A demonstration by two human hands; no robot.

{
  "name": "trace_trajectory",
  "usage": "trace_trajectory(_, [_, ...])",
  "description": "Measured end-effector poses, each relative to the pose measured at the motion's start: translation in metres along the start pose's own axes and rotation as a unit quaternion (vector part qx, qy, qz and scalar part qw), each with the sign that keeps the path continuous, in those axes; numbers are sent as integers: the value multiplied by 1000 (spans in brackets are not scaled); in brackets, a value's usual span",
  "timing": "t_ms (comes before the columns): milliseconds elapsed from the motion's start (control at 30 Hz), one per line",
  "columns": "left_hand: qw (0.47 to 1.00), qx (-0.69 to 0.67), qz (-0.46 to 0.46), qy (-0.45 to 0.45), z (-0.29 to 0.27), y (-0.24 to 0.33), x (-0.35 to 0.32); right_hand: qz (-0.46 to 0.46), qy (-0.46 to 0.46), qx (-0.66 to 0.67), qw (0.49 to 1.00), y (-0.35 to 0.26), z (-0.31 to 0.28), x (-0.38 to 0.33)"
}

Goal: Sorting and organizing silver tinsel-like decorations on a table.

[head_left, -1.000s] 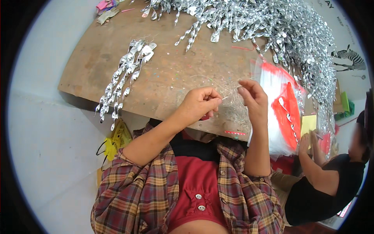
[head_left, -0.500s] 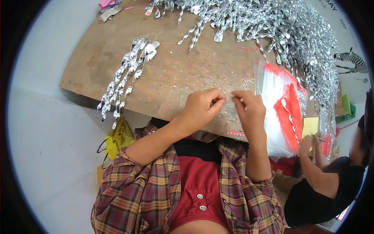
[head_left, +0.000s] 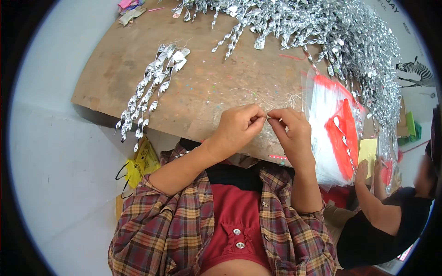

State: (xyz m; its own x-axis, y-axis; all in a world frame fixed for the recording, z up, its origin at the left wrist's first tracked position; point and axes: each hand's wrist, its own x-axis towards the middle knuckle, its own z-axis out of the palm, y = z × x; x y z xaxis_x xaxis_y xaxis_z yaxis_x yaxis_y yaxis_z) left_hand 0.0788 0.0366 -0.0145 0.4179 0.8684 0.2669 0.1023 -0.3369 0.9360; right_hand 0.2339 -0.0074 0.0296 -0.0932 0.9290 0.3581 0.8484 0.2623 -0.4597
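Observation:
Over the near part of the wooden table my left hand (head_left: 240,125) is closed, thumb and forefinger pinched. My right hand (head_left: 293,133) pinches too, its fingertips almost touching the left ones. A fine pale thread (head_left: 248,90) curves across the tabletop to the fingertips; its end between them is too small to make out clearly. A tangle of thread (head_left: 293,99) lies just beyond my right hand. Close to that hand's right side rests a clear plastic bag (head_left: 323,131) of long white strands, with red plastic (head_left: 343,138) and a silver twisted strip on it.
Silver spiral strips (head_left: 154,80) lie on the table (head_left: 202,110) at left, some hanging over its edge. A large heap of silver spirals (head_left: 317,27) covers the far right. Beside the table hangs a yellow bag (head_left: 143,158). At right a co-worker (head_left: 382,216) handles yellow paper (head_left: 367,151).
My right hand has moved slightly left and its fingertips have closed in on those of my left hand, which stays in place. The co-worker's hands have shifted slightly at the yellow paper.

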Motion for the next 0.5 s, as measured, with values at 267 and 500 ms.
trace_trajectory(267, [981,-152,-121,-24,-4,4,-3,104,73,157,979,4,22,-5])
trace_trajectory(500, [938,-289,-185,-54,-12,2,-4,203,51,559,802,4,32,-5])
